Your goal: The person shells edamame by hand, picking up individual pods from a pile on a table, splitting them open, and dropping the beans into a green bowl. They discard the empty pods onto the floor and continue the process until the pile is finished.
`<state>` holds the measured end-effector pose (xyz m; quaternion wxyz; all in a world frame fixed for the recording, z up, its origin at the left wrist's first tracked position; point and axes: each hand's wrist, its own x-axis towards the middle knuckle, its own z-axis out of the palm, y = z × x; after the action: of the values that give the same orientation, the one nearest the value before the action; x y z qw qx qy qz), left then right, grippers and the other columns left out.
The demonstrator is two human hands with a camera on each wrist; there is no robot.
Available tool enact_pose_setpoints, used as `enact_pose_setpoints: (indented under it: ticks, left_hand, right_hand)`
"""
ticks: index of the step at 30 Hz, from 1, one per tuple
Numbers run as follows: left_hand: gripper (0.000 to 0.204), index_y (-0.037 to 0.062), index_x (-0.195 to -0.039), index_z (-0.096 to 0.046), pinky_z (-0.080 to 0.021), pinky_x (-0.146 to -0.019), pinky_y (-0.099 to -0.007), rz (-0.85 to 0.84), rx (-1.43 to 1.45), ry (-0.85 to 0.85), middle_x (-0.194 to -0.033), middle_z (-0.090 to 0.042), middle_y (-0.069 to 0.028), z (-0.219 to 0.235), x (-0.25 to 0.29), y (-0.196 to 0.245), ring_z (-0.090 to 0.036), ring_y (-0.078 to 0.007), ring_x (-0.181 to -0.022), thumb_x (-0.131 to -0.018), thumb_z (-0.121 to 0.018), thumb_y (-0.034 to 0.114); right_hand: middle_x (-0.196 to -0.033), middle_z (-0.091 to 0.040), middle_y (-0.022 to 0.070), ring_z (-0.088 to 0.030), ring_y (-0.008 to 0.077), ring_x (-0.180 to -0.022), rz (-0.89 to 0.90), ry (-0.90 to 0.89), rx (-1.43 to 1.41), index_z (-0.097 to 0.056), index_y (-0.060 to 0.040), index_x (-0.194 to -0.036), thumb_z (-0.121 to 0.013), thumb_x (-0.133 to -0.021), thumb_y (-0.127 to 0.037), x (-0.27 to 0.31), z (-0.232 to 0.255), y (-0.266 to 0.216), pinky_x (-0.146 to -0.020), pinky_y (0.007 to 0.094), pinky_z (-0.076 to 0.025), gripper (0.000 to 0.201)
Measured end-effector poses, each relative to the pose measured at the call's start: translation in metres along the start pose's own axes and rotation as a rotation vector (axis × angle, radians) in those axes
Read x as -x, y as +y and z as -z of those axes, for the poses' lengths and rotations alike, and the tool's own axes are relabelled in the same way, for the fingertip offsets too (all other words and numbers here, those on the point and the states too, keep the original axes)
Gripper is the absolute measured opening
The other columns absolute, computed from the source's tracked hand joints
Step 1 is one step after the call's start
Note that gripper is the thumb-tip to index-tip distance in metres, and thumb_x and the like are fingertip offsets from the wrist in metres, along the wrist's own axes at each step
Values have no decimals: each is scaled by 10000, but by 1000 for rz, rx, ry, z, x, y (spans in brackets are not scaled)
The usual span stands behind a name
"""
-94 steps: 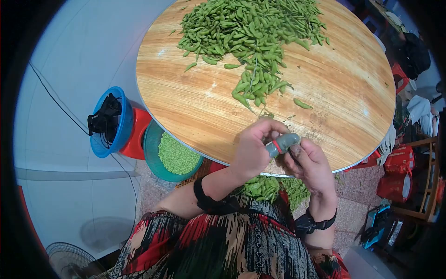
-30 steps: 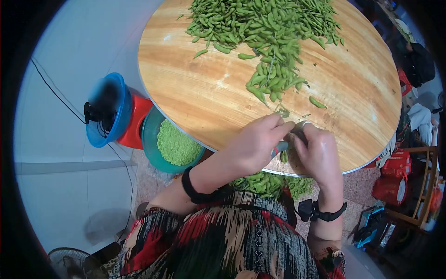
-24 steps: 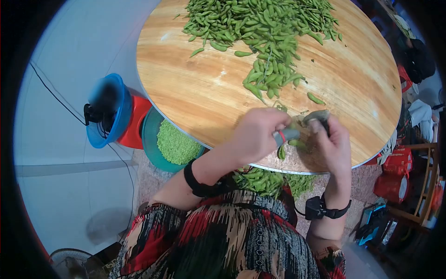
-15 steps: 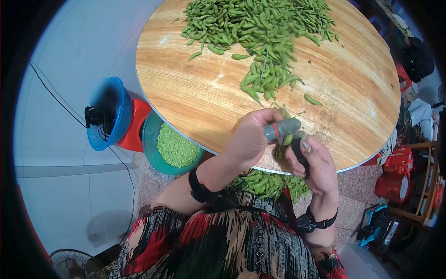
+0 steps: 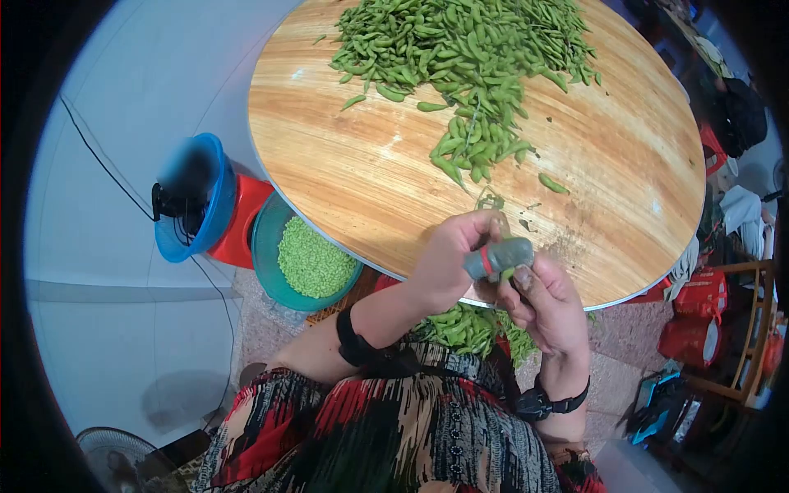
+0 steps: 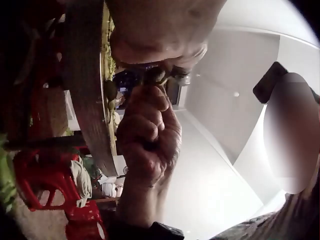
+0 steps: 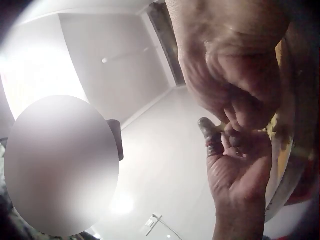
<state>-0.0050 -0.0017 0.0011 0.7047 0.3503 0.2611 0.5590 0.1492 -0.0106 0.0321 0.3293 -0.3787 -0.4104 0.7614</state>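
Observation:
Close above the near edge of the round wooden table [image 5: 345,189], my left hand [image 5: 444,259] and right hand [image 5: 552,300] meet fingertip to fingertip. Between them they pinch a green soybean pod [image 5: 507,274], mostly covered by the fingers. The left thumb wears a grey-green finger cover [image 5: 513,251] tied with a red band; the right wrist view shows this finger cover [image 7: 206,129] too. My right thumb, its nail stained dark, presses toward the pod. A large heap of soybean pods [image 5: 452,49] lies beyond the hands, with one loose pod [image 5: 553,183] to its right.
A green basin [image 5: 265,267] of shelled beans [image 5: 312,259] stands at the left below the table. Beside it are a red stool [image 5: 245,222] and a blue basin [image 5: 215,181] with dark items. More pods and green scraps [image 5: 464,330] lie under the table's near edge.
A second ago both hands were low over the tabletop, backs upward, with pods under them. They have since lifted and turned, and the fingers have closed together around a pod.

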Motion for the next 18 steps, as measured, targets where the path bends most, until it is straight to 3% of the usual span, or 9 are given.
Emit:
enact_pose_setpoints:
  ticks: [1, 3, 6, 7, 9, 11, 12, 16, 18]
  left_hand:
    - [130, 66, -800, -513, -383, -597, -188, -3, 1, 2, -686, -481, 22, -1, 0, 4, -483, -64, -657, -796, -636, 109]
    - [124, 50, -819, -514, -391, -609, -203, 254, 264, 27, -714, -512, 2, -5, 1, 14, -496, -76, -671, -802, -625, 102]
    - [118, 50, -829, -525, -389, -621, -202, 266, 158, 57, -742, -529, 5, -6, -3, 17, -489, -68, -688, -799, -629, 100]
    - [118, 50, -829, -525, -389, -621, -202, 261, 159, 54, -742, -529, 5, -7, -3, 17, -489, -68, -688, -799, -629, 100]
    - [121, 58, -829, -538, -384, -637, -196, 58, -514, 76, -762, -529, 18, -9, -1, 16, -470, -55, -701, -784, -646, 87]
    - [128, 59, -838, -550, -380, -641, -192, -39, -612, 88, -761, -517, 38, -12, -3, 12, -447, -45, -701, -774, -660, 77]
    - [140, 52, -856, -556, -382, -642, -196, -58, -675, 120, -765, -523, 40, -13, -3, 12, -449, -46, -704, -773, -665, 80]
    - [207, 32, -949, -578, -386, -638, -197, -94, -772, 78, -787, -540, 37, -4, -7, 10, -455, -46, -711, -775, -674, 91]
    - [218, 31, -982, -580, -386, -642, -192, -91, -800, 37, -802, -544, 37, -3, -7, 16, -456, -41, -718, -788, -661, 88]
  right_hand:
    - [-627, -493, -20, -334, 21, -445, -49, 15, -47, -521, -31, -872, -429, -926, -136, 3, -2, -3, -396, 168, -263, 150]
    - [-626, -496, -22, -342, 19, -446, -98, 30, -94, -529, -31, -884, -432, -925, -135, 5, -3, -4, -394, 167, -267, 148]
    - [-635, -499, -27, -351, 17, -468, -81, 7, -95, -528, -31, -890, -436, -922, -114, 1, 0, -2, -411, 169, -280, 128]
    - [-627, -505, -9, -375, 34, -485, 24, 64, 49, -532, -22, -884, -450, -903, -88, -1, 0, 2, -435, 185, -308, 107]
    - [-619, -510, 10, -399, 51, -502, 131, 119, 204, -537, -12, -877, -464, -885, -61, -6, 3, 9, -459, 202, -336, 88]
    - [-605, -508, 61, -446, 93, -539, 411, 303, 702, -543, 7, -862, -482, -838, -19, -9, 6, 11, -511, 244, -382, 71]
    - [-599, -494, 97, -475, 119, -558, 385, 325, 715, -552, 13, -854, -490, -803, -7, -9, 7, 9, -536, 270, -405, 83]
    - [-601, -505, 68, -464, 104, -553, 423, 289, 711, -556, 12, -859, -495, -823, -18, -15, 15, 11, -527, 256, -396, 76]
    - [-612, -516, 39, -464, 90, -556, 127, 265, 233, -558, 12, -841, -504, -839, -30, -17, 15, 4, -522, 252, -399, 68]
